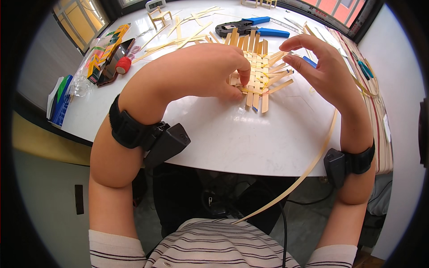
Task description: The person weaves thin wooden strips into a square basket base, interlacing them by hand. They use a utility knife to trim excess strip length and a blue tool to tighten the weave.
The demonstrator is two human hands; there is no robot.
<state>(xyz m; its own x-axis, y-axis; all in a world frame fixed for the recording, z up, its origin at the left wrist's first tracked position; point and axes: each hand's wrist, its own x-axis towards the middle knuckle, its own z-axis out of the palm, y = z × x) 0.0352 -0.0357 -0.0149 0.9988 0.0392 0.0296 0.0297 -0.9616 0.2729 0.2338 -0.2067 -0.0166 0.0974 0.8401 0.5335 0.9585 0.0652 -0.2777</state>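
Note:
A piece woven from pale bamboo-like strips lies on the white table, its loose strip ends fanning out on several sides. My left hand is closed on its left edge, fingers on top and thumb beside the near corner; part of the weave is hidden under it. Just right of the weave, my right hand hovers with thumb and index finger apart, close to the tips of the right-hand strips. One long pale strip runs from beneath my right wrist over the table's edge to my lap.
A blue-handled crimping tool lies beyond the weave, near loose strips. At left are a red spool, a dark phone and yellow boxes. A tiny chair stands behind; teal-handled pliers lie at right.

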